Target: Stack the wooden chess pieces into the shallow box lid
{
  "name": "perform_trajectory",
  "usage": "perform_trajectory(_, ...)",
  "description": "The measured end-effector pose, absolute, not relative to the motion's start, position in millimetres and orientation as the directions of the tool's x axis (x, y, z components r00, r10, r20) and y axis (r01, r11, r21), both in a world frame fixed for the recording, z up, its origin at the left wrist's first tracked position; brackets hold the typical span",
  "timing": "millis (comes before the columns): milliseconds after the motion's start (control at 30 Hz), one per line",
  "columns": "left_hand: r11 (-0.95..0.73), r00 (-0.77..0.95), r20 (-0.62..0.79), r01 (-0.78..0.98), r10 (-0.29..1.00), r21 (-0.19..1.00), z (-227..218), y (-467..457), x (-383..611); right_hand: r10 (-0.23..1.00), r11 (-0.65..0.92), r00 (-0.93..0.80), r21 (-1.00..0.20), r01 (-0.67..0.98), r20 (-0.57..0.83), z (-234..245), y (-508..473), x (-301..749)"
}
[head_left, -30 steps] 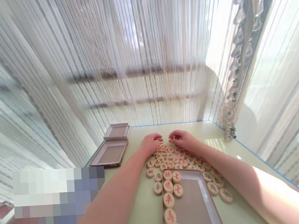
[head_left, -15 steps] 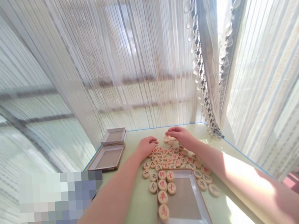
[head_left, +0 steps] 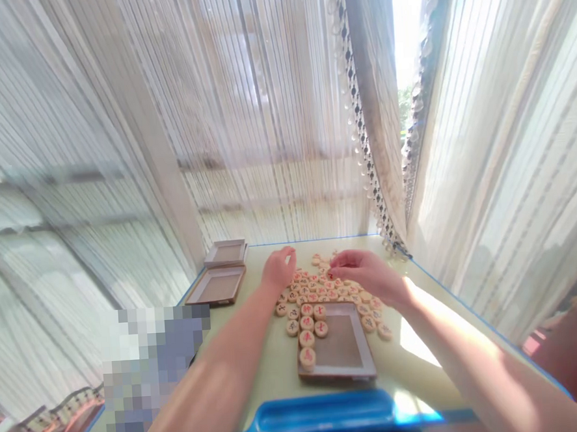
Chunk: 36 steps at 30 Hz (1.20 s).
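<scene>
A spread of round wooden xiangqi pieces (head_left: 320, 291), marked in red and dark characters, lies on the pale green table behind an open shallow box tray (head_left: 367, 341). Inside the tray, red-marked pieces (head_left: 306, 339) line its left side in two short columns. My right hand (head_left: 363, 268) is over the right part of the spread, thumb and fingers pinched around a red-marked xiangqi piece (head_left: 330, 274). At the spread's far left edge is my left hand (head_left: 278, 269), its fingers loosely curled and apart from the thumb, with nothing visible in it.
Two more shallow box parts, a near one (head_left: 215, 285) and a far one (head_left: 225, 253), stand at the table's back left. A blue moulded handle or tray edge (head_left: 324, 412) runs along the front. Sheer curtains (head_left: 274, 145) hang behind the table.
My right hand has drawn nearer from the far pieces to the middle of the spread. My left hand has lifted off the pieces. The view has pulled back, showing the blue front edge.
</scene>
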<state>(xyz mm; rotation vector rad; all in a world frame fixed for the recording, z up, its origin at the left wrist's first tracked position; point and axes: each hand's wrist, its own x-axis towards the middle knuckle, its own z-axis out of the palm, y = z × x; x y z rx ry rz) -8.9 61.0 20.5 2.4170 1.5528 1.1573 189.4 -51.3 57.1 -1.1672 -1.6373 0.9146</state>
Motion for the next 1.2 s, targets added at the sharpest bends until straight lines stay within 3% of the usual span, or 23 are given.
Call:
perform_trajectory(133,-0.399,0.089,0.603,0.824,0.792,0.402,27.7,40.5,-12.5,0.936,0.352,-0.194,-0.806,0.475,0.294,44.0,-72.7,192.5)
perform_trajectory(267,-0.449,0.199,0.552,0.816,0.810,0.365,18.1,18.3,-27.4,0.916,0.375,-0.356,-0.702,0.605,0.184,38.5,-75.8,189.6)
perform_trajectory(433,-0.472,0.261,0.472,0.780,0.842,0.410,13.8,5.3,-30.4,0.926,0.378,-0.305,-0.536,0.755,0.224,32.1,-72.5,186.0)
perform_trajectory(667,-0.519,0.371,0.400,0.768,0.838,0.376,25.0,-4.6,-18.9,0.877,0.480,-0.408,-0.464,0.745,0.253,30.0,-66.8,198.8)
perform_trajectory(833,-0.530,0.405,0.354,0.736,0.843,0.420,31.4,-10.3,-18.7,0.823,0.567,-0.507,-0.330,0.755,0.255,27.7,-66.4,200.7)
perform_trajectory(1200,-0.585,0.517,0.273,0.711,0.811,0.391,26.6,-14.1,-16.1,0.837,0.544,-0.480,-0.316,0.777,0.262,25.4,-63.9,197.0)
